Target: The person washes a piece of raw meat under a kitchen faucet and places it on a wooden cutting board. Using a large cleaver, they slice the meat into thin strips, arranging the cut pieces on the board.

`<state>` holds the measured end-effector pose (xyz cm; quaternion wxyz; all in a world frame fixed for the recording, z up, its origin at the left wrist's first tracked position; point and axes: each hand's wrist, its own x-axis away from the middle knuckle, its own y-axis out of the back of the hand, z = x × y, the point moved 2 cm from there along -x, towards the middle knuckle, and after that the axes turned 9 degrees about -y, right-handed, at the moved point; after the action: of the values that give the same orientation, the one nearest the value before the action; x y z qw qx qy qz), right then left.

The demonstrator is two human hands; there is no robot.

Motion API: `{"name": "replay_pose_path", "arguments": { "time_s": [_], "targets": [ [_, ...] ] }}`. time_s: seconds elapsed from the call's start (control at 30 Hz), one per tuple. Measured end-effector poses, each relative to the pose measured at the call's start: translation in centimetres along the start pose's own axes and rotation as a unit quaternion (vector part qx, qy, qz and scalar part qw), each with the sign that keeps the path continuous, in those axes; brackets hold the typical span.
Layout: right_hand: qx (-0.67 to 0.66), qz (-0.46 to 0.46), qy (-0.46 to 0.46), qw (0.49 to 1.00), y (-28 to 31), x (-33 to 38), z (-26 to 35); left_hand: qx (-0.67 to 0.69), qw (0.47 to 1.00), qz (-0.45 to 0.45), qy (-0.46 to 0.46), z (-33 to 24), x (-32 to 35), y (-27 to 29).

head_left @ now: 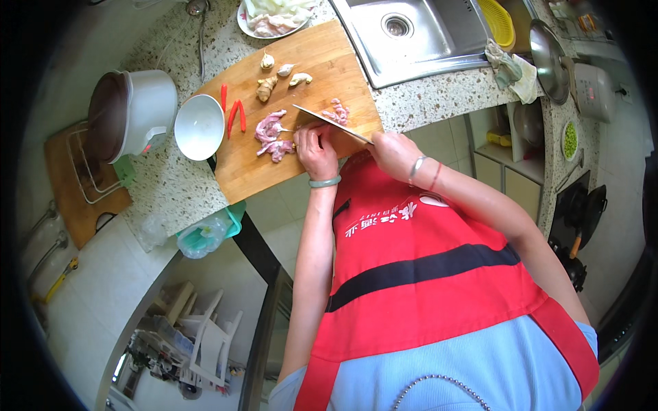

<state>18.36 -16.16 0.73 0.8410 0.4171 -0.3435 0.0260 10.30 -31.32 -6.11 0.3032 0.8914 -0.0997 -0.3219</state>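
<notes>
My right hand (397,156) is wrapped round the handle of a kitchen knife (330,123). The blade points up and left across the wooden cutting board (240,168), close to the board's near right edge. My left hand (317,154) is right beside the blade, fingers curled down onto the board; what they press on is hidden. Strips of raw pink meat (275,151) lie just left of those fingers. Beyond the blade sits a small heap of cut meat (337,111). Farther up the board are ginger (266,88), garlic (267,61) and red chili peppers (236,116).
A white bowl (199,127) stands at the board's left edge, next to a rice cooker (137,113). A plate of pale raw meat (274,27) is behind the board. The steel sink (439,65) lies to the right, with cloths (524,79) on its edge.
</notes>
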Motion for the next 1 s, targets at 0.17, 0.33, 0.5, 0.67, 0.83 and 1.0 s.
{"name": "replay_pose_path", "arguments": {
  "time_s": [0.17,0.33,0.5,0.67,0.83,1.0],
  "targets": [
    [-0.006,0.028,-0.006,1.0,1.8,-0.1,-1.0,0.018,1.0,0.022,0.011,0.1,-0.4,0.4],
    [-0.04,0.004,0.018,0.999,3.1,2.4,-4.1,0.046,0.998,0.04,0.02,-0.2,-0.4,1.5],
    [-0.033,-0.068,0.069,0.995,1.9,3.1,-2.3,0.011,0.999,0.026,0.019,0.4,-0.2,0.8],
    [0.01,-0.079,0.092,0.993,0.9,3.6,-2.3,0.024,0.999,-0.021,0.044,0.1,-0.1,0.7],
    [0.039,-0.058,0.086,0.994,0.7,3.8,-2.1,0.026,0.999,-0.028,0.03,0.2,0.0,0.7],
    [0.049,-0.04,0.064,0.996,0.7,3.7,-1.7,0.008,1.0,-0.019,0.004,0.0,0.1,0.7]
  ]
}}
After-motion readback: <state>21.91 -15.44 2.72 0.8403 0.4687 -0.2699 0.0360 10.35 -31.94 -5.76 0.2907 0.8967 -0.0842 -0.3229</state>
